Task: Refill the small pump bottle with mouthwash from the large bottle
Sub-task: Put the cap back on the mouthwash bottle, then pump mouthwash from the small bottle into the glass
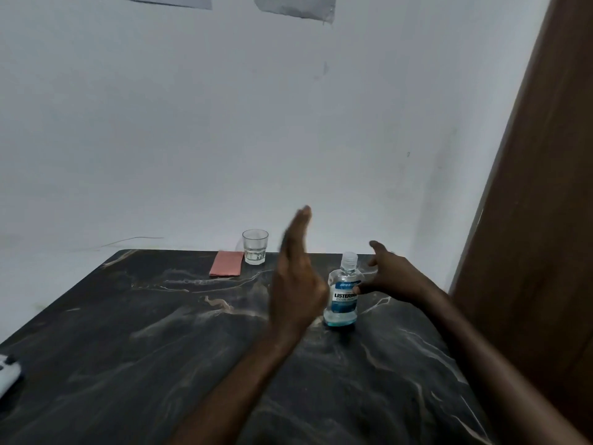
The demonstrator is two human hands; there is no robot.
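A clear mouthwash bottle with a blue label and clear cap stands upright on the dark marble table; only a little blue liquid shows at its bottom. My left hand is raised on edge just left of the bottle, fingers straight and pointing up, slightly blurred. My right hand hovers at the bottle's right side with fingers spread and relaxed; its thumb tip lies against the label. No small pump bottle is visible.
A clear drinking glass stands at the table's far edge beside a folded pink cloth. A white object pokes in at the left edge. A brown wooden panel rises on the right, with a white wall behind.
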